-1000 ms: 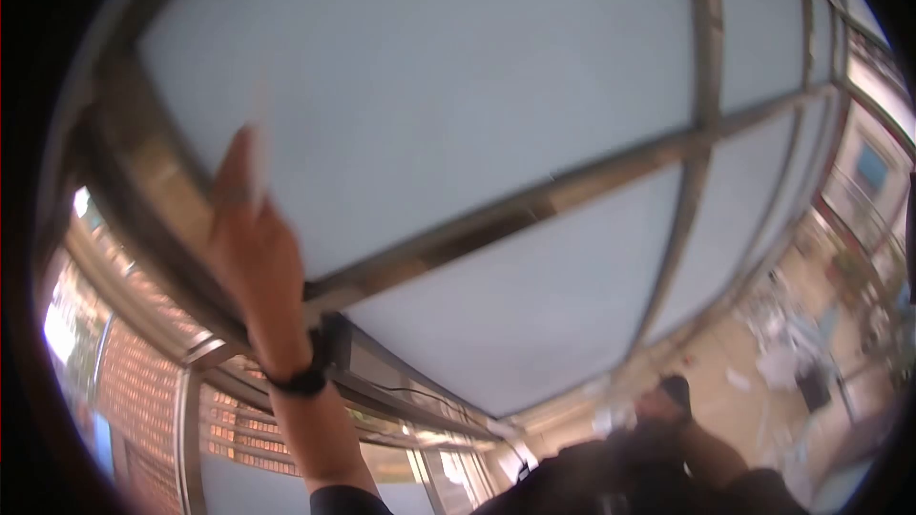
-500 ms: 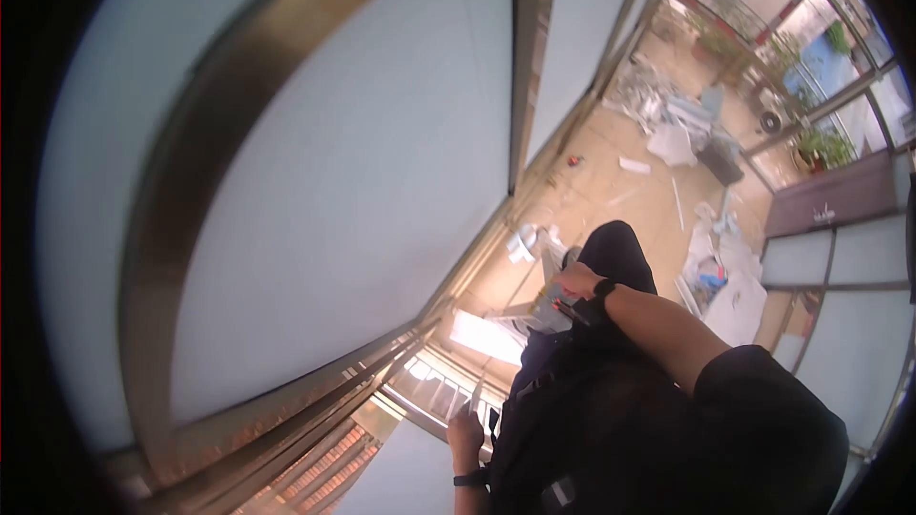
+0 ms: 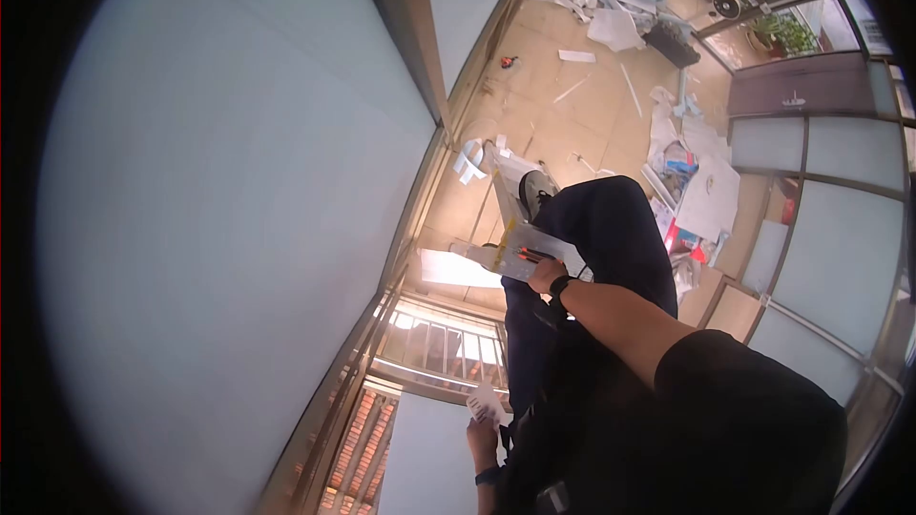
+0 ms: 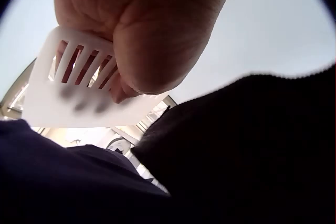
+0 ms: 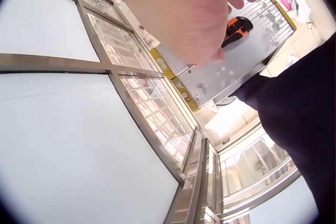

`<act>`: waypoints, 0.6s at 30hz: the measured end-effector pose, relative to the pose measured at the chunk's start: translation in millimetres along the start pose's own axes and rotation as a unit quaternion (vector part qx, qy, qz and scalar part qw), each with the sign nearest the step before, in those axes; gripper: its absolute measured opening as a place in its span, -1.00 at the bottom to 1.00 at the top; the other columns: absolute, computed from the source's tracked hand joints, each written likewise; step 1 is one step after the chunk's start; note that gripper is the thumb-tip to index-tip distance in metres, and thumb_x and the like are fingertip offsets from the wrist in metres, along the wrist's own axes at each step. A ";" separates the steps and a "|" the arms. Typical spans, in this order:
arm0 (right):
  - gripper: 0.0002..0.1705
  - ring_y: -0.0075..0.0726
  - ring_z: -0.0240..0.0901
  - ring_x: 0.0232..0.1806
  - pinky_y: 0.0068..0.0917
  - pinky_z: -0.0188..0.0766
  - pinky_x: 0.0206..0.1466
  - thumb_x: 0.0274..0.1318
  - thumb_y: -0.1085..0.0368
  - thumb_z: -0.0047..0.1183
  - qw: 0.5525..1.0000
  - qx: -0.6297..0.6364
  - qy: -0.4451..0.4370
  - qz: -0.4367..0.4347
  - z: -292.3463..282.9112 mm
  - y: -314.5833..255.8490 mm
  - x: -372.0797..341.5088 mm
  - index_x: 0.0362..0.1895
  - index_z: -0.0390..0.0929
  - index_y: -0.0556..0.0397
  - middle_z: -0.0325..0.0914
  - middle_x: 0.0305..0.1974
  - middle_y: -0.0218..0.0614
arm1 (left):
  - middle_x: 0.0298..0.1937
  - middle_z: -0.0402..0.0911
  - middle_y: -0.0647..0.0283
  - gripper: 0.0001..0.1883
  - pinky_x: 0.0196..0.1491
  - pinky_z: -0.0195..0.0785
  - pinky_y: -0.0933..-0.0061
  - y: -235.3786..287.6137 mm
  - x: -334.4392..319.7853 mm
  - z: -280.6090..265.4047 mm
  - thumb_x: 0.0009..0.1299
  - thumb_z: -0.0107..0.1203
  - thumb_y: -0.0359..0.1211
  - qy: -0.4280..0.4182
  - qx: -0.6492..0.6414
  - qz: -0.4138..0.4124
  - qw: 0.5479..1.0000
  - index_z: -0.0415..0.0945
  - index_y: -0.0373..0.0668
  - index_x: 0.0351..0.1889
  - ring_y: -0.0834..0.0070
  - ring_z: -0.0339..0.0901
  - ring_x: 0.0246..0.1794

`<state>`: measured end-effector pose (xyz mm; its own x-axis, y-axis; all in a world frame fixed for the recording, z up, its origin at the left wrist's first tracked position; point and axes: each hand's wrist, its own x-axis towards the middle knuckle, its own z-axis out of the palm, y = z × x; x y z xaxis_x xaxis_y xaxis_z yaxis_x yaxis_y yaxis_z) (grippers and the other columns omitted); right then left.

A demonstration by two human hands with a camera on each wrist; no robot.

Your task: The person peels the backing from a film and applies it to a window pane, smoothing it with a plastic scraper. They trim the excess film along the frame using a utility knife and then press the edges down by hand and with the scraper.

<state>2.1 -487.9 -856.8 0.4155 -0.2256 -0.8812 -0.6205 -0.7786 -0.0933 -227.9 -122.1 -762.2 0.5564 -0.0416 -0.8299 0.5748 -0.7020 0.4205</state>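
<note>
A white slotted plate (image 4: 89, 98) was pinched between the thumb and fingers of the left hand (image 3: 482, 438), close by the person's dark clothing and left of the body. The right hand (image 5: 181, 14) reached down over an orange-and-black tool (image 5: 239, 28) on a grey platform (image 5: 247, 56) with yellow edging; whether its fingers gripped that tool, one could not tell. A large frosted panel (image 3: 219, 191) stood along the left, above the tiled floor (image 3: 534, 114).
</note>
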 end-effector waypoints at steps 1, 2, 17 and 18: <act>-0.58 0.14 0.55 0.12 -0.12 0.53 0.16 0.10 0.24 0.03 0.999 0.015 -0.007 0.043 0.8 -0.4 -0.5 0.03 0.57 0.16 0.59 0.07 -0.03 | 0.06 0.68 -0.04 -0.74 0.14 0.52 0.24 3.7 4.0 0.8 0.35 0.08 -0.43 0.007 -0.033 0.013 0.999 0.69 -0.24 -0.06 0.12 0.59 0.15; -0.58 0.14 0.55 0.12 -0.12 0.53 0.16 0.10 0.24 0.03 0.999 0.017 -0.011 0.047 11.0 2.3 12.7 0.03 0.57 0.16 0.59 0.07 -0.03 | 0.02 0.70 -0.03 -0.71 0.05 0.54 0.32 7.0 10.2 1.7 0.37 0.04 -0.44 0.019 0.050 0.057 0.997 0.67 -0.28 -0.02 0.20 0.65 0.08; -0.77 0.02 0.68 -0.11 -0.02 0.56 -0.06 0.25 0.22 -0.03 0.986 0.018 0.161 0.032 53.2 26.2 82.2 -0.19 0.65 -0.01 0.70 -0.23 -0.07 | 0.10 0.67 0.08 -0.75 0.16 0.50 0.20 -9.4 3.3 29.3 0.31 0.16 -0.39 -0.023 0.176 0.076 0.981 0.69 -0.13 -0.06 0.13 0.61 0.14; -0.77 0.02 0.68 -0.11 -0.02 0.56 -0.06 0.25 0.22 -0.03 0.985 0.022 0.171 0.024 57.7 30.1 89.5 -0.19 0.65 -0.01 0.70 -0.23 -0.07 | 0.09 0.68 0.07 -0.74 0.15 0.51 0.22 -12.4 5.3 28.1 0.34 0.13 -0.39 -0.014 0.183 0.104 0.978 0.68 -0.12 -0.04 0.15 0.62 0.13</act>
<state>-17.8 -497.7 -965.1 0.5803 -0.4504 -0.6785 -0.6696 -0.7381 -0.0827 -249.0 -133.6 -782.2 0.6186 -0.2255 -0.7526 0.1955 -0.8836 0.4255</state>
